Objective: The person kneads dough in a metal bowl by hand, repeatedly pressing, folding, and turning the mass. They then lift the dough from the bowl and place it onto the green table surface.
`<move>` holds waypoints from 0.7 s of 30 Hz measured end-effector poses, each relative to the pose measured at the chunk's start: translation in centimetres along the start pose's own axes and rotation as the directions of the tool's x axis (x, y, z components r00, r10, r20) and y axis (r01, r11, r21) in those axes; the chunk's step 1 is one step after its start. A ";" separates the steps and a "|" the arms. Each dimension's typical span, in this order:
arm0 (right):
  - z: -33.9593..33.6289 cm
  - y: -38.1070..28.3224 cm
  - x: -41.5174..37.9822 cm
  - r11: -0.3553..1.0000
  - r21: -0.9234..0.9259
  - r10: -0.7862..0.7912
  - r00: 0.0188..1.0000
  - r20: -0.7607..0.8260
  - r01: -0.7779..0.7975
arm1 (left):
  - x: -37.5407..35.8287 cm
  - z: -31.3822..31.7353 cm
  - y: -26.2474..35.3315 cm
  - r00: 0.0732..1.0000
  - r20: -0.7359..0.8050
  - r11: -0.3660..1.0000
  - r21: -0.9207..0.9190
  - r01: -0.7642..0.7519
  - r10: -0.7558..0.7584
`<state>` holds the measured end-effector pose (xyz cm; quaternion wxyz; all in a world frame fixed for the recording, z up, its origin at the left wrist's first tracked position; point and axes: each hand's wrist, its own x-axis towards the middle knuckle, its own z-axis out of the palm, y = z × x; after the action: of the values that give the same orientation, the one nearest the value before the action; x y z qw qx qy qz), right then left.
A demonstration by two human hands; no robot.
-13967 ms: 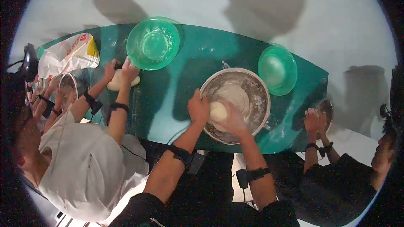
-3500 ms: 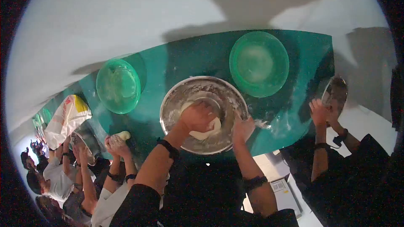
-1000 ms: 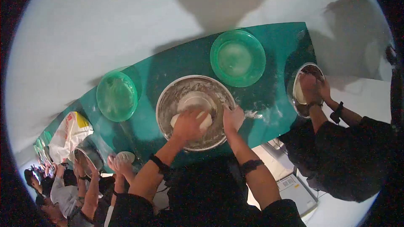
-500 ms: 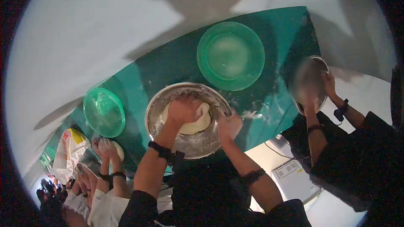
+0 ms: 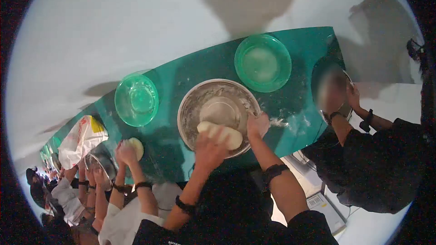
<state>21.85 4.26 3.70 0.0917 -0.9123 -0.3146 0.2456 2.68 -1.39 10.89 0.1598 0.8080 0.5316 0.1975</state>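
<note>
The left hand [image 5: 211,149] lies over the near side of a pale, elongated piece of dough [image 5: 232,139], its fingers blurred; whether they grip the dough or only press on it, I cannot tell. The dough rests inside a round metal bowl [image 5: 190,109], just ahead of the left hand and to the left of the right hand [image 5: 258,126]. The right hand is closed around the bowl's right rim. Whitish residue coats the inner wall beyond both hands. Each forearm wears a black strap [image 5: 275,171] behind its hand.

The bowl stands on a green worktop [image 5: 204,63]. Just to the right of the right hand, white powder [image 5: 293,124] is scattered there. Ahead of the right hand sits a translucent green basin [image 5: 263,61]; a second green basin [image 5: 136,102] is ahead and to the left of the left hand. Farther left of that hand are a co-worker's hands [image 5: 127,152], touching another piece of dough [image 5: 137,147], and beyond them a white and yellow bag [image 5: 81,141]. Well to the right of the right hand, another person's hand [image 5: 354,97] touches a second metal bowl [image 5: 350,83], partly blurred.
</note>
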 end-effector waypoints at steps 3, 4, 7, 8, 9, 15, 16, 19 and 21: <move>0.4 0.8 0.6 0.996 -0.021 -0.081 0.997 -0.004 0.081 | -2.2 3.8 -3.8 0.878 -0.051 0.870 -0.175 0.462 -0.476; 0.3 0.9 0.3 0.998 -0.004 -0.070 0.998 -0.001 0.070 | -1.2 5.6 -5.1 0.800 0.039 0.771 -0.244 0.589 -0.599; 0.3 0.3 0.4 0.998 0.010 -0.060 0.998 -0.019 0.061 | 0.2 7.6 -8.4 0.707 0.314 0.586 -0.401 0.704 -0.634; 1.0 0.8 0.8 0.997 -0.023 -0.068 0.997 -0.033 0.067 | 0.6 8.2 -8.9 0.703 0.398 0.544 -0.448 0.709 -0.589; 1.6 1.0 1.2 0.996 -0.052 -0.071 0.996 -0.046 0.068 | 1.6 7.8 -8.5 0.789 0.360 0.706 -0.359 0.610 -0.498; 1.1 0.6 2.0 0.982 -0.109 -0.148 0.988 0.029 0.151 | 5.8 4.0 -2.1 0.794 0.501 0.894 -0.082 0.440 -0.345; 0.8 -0.1 2.0 0.981 -0.104 -0.163 0.986 0.041 0.166 | 5.0 5.0 -1.8 0.853 0.397 0.912 -0.088 0.401 -0.337; 1.0 -0.8 1.8 0.974 -0.078 -0.205 0.974 0.098 0.213 | 4.9 5.3 0.6 0.944 0.196 0.963 -0.001 0.269 -0.264; 1.4 0.4 2.2 0.966 -0.070 -0.237 0.961 0.144 0.249 | 5.0 6.6 1.9 0.961 0.176 0.976 -0.009 0.216 -0.211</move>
<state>22.82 5.30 1.49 0.0598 -0.8513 -0.4402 0.2793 9.22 2.17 6.83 0.2375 0.7577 0.5968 0.1153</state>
